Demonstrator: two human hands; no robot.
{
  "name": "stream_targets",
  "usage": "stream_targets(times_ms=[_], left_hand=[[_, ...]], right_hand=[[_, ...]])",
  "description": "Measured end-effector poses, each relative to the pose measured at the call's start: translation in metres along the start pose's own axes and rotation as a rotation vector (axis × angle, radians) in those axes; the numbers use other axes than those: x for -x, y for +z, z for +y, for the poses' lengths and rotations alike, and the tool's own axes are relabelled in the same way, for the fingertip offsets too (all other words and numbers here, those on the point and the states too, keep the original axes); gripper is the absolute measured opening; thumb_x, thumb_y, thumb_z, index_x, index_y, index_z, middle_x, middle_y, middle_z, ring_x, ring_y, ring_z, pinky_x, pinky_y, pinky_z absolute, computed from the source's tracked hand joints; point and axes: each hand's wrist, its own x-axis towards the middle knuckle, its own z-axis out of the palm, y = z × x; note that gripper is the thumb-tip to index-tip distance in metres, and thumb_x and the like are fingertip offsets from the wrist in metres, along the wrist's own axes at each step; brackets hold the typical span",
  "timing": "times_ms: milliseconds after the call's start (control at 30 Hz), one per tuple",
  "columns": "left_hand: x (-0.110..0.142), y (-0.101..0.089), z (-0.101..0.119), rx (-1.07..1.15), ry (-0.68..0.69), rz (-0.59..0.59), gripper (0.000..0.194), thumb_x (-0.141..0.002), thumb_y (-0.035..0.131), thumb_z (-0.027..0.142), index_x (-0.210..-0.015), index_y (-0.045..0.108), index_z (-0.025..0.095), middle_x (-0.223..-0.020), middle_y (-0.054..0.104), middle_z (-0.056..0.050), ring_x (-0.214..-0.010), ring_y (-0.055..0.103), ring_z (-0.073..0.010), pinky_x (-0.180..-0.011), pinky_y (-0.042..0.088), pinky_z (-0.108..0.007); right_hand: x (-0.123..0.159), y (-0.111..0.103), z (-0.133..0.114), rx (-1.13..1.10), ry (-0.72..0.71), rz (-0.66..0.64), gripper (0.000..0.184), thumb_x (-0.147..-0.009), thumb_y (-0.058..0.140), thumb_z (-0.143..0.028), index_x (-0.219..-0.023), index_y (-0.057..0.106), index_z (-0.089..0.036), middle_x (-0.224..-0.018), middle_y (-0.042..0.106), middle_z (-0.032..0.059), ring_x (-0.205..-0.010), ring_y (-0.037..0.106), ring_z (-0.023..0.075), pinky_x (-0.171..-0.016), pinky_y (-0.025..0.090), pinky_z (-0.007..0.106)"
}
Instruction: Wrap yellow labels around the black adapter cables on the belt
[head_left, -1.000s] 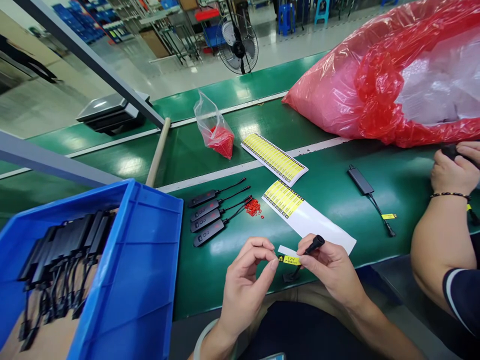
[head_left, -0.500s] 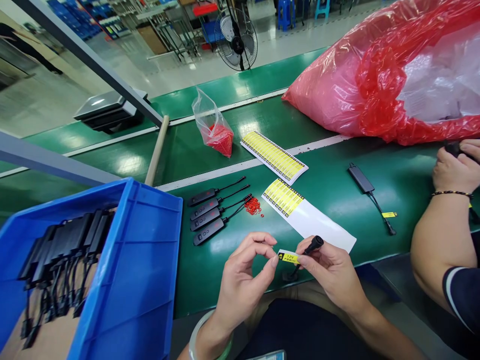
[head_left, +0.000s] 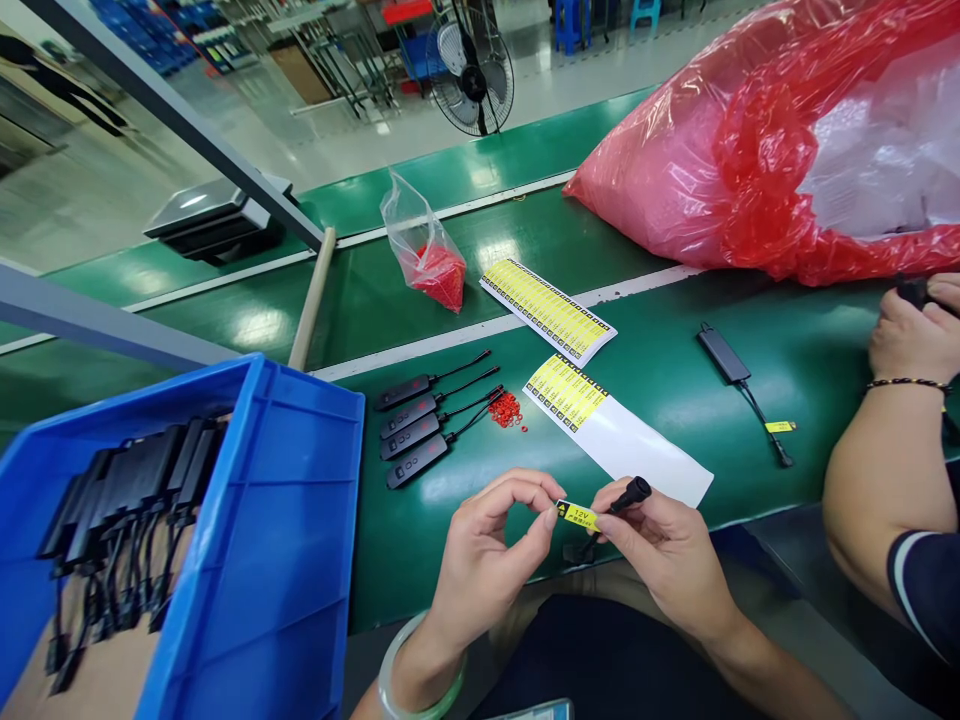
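My right hand pinches a black cable connector at its cable, and the right end of a yellow 12V label is between its thumb and fingers. At the label's left end are the thumb and forefinger of my left hand, curled into a ring around it. Part of the cable is hidden behind my right fingers. Just beyond my hands lies a label sheet, its yellow labels left only on the far part. A second, fuller label sheet is behind it.
Black controllers with cables lie in a row beside small red rings. A blue bin of black devices stands left. Beyond are a clear bag of red pieces and a big red bag. A co-worker's arm and a labelled device are right.
My left forefinger has shifted slightly right onto the label's end, and the label tilts a little more downward to the right. My right hand keeps its hold on the connector's cable.
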Motion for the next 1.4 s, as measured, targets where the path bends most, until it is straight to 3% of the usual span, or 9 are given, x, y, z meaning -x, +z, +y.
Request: stream_targets(times_ms=[1233,1400], left_hand=[[-0.0019,0.0045,-0.0006,0.047,-0.065,0.057,0.011,-0.085,0.063,0.015,-0.074,0.062,0.016,-0.079,0.067,-0.006,-0.074,0.062,-0.0160,-0.068,0.050,-0.026],[-0.0013,0.0064,-0.0039,0.085,-0.074,0.081,0.011,-0.085,0.063,0.015,-0.074,0.063,0.017,-0.079,0.067,-0.005,-0.073,0.062,-0.0149,-0.068,0.050,-0.025]], right_hand=[[0.0037,0.0018,-0.0044,0.132,-0.078,0.020,0.009,-0.091,0.059,-0.019,-0.085,0.066,-0.021,-0.081,0.064,0.0012,-0.073,0.064,0.0153,-0.066,0.056,0.025],[0.0072,0.0065,0.0023,0.160,-0.110,0.132,0.009,-0.089,0.063,-0.018,-0.095,0.062,-0.024,-0.085,0.067,-0.0014,-0.073,0.067,0.0123,-0.069,0.058,0.020]])
